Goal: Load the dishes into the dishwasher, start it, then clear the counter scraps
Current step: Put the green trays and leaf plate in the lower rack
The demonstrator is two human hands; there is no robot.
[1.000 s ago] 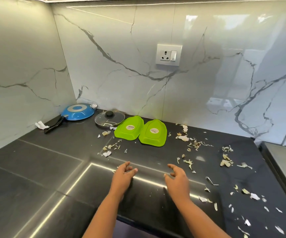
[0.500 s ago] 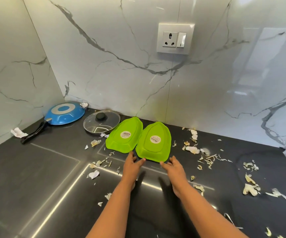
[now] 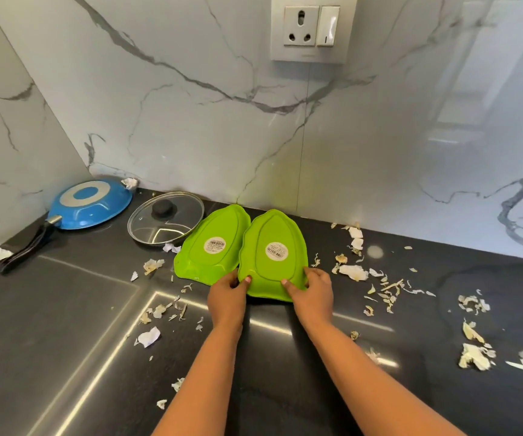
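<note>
Two green dishes lie upside down near the back wall of the black bench (image 3: 65, 325). The left hand (image 3: 227, 298) and right hand (image 3: 312, 292) both clasp the near edge of the right green dish (image 3: 272, 253), which overlaps the left green dish (image 3: 211, 245). A glass lid (image 3: 166, 221) touches that dish's far side; a blue pan (image 3: 89, 204) sits in the corner. Scraps (image 3: 353, 272) litter both sides, leaving the near middle clear.

Both arms extended, left hand (image 3: 227, 297), right hand (image 3: 312, 292) (thumbs uppermost), hands clasping
</note>
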